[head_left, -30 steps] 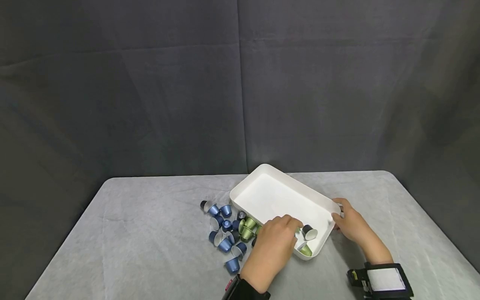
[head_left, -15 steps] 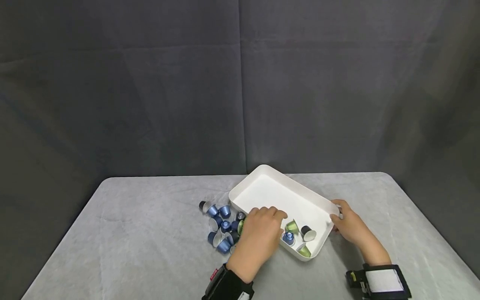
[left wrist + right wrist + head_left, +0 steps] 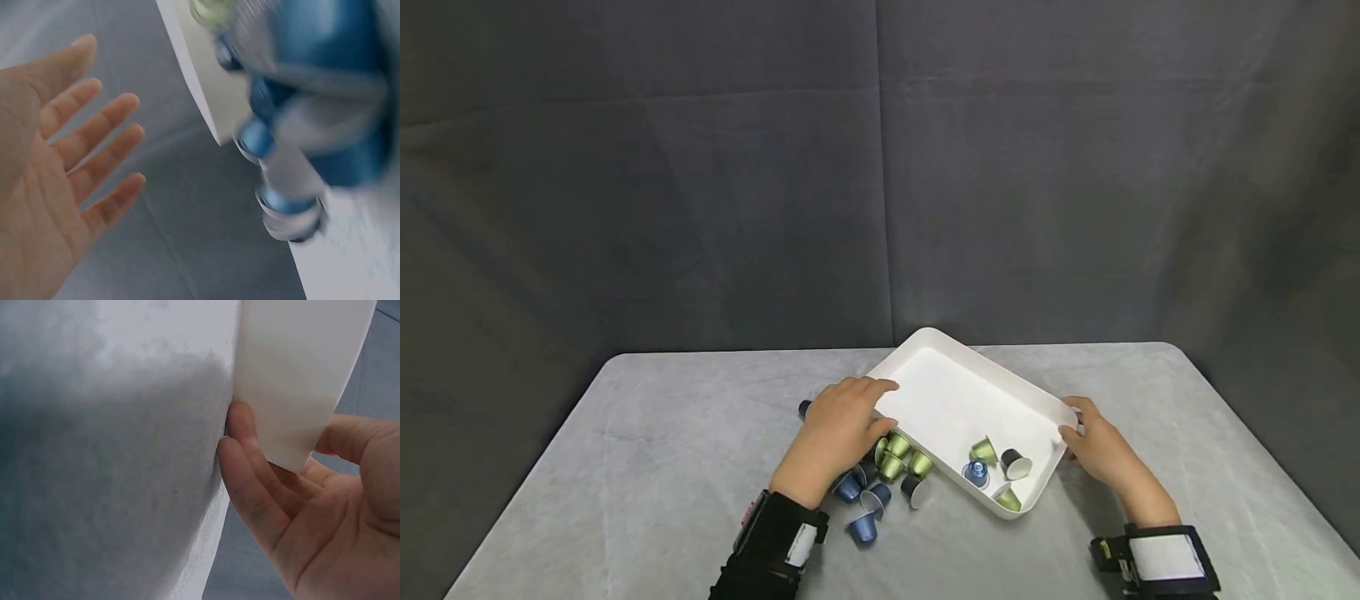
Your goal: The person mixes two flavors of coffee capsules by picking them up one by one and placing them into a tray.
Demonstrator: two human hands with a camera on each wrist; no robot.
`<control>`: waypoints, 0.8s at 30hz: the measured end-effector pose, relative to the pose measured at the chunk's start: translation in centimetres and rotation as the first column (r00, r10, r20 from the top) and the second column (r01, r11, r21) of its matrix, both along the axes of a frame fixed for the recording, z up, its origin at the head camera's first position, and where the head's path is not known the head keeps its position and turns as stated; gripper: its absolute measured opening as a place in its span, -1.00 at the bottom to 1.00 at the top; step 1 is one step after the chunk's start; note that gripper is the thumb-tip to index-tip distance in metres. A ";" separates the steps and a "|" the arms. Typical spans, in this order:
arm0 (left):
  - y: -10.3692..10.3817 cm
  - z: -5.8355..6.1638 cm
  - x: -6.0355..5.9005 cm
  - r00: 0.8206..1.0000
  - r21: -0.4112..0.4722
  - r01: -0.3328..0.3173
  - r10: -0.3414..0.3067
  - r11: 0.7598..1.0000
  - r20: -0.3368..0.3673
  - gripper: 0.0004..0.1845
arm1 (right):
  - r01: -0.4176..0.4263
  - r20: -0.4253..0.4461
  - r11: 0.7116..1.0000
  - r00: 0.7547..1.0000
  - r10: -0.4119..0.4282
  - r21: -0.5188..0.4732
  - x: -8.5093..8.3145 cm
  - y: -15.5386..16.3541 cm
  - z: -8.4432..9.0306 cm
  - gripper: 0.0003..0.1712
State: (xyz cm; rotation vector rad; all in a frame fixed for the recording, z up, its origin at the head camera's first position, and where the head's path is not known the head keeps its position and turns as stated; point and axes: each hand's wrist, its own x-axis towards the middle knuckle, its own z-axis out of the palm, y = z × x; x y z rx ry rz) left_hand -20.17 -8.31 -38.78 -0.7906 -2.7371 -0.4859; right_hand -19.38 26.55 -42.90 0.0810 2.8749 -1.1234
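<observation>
Landmark: a white tray lay slantwise on the grey tabletop, its long axis running from its far-left corner to its near-right corner.
Loose capsules: a cluster of blue and green capsules lay on the tabletop just outside the tray's near-left long wall, some touching that wall.
Capsules in the tray: a green one, a dark one, a blue one and another green one lay gathered in the tray's near-right end.
Left hand: the left hand hovered palm down over the far part of the loose cluster, its fingertips reaching the tray's left rim.
Left fingers: in the left wrist view the fingers were straight and a little spread, holding nothing.
Right hand: the right hand was at the tray's right corner.
Right fingers: the right wrist view showed fingers lying along the outside of the tray wall with the thumb across from them, the corner held between.
Key relation: the loose capsules lay directly under and just nearer than the left fingers, on the tray's left side; the left hand was far the nearer to them, the right hand well apart at the tray's opposite end.
</observation>
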 end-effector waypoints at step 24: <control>-9.1 -3.8 -4.2 0.981 -0.100 -0.101 0.115 0.990 0.153 -0.54 | 0.002 -0.006 1.000 1.000 -0.003 -0.020 -0.1 -0.5 -0.5 -0.42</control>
